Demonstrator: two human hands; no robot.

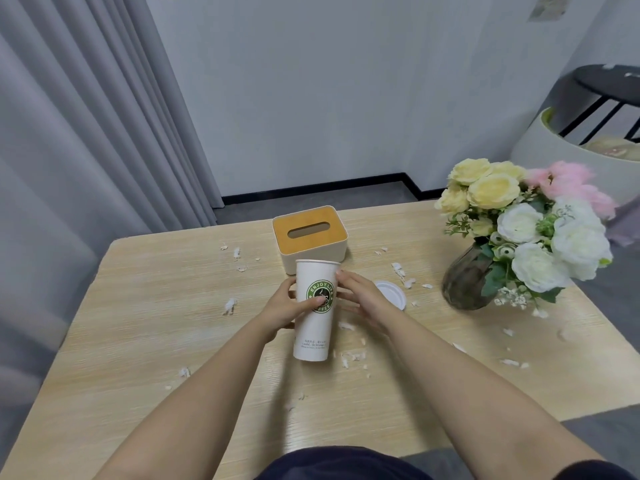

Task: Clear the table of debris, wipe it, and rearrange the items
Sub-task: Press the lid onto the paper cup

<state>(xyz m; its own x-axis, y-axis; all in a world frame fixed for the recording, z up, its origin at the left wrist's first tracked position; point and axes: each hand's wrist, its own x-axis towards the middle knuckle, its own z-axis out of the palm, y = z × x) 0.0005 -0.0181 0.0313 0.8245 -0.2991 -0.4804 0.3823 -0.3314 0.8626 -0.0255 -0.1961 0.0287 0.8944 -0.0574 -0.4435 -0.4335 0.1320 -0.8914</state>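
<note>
A tall white paper cup (313, 337) with a green round logo stands upright at the middle of the wooden table (138, 327). My left hand (284, 306) grips the cup from the left, its thumb lying across the logo. My right hand (363, 297) is at the cup's right side with fingers straight, fingertips touching near the rim. The cup's white lid (393, 292) lies flat on the table just right of my right hand. Several small white scraps (353, 356) are scattered over the tabletop.
A cream tissue box (310, 237) with a wooden lid stands just behind the cup. A dark glass vase (465, 282) with yellow, white and pink flowers (526, 223) stands at the right. A grey curtain hangs at the left. The table's near edge is by my lap.
</note>
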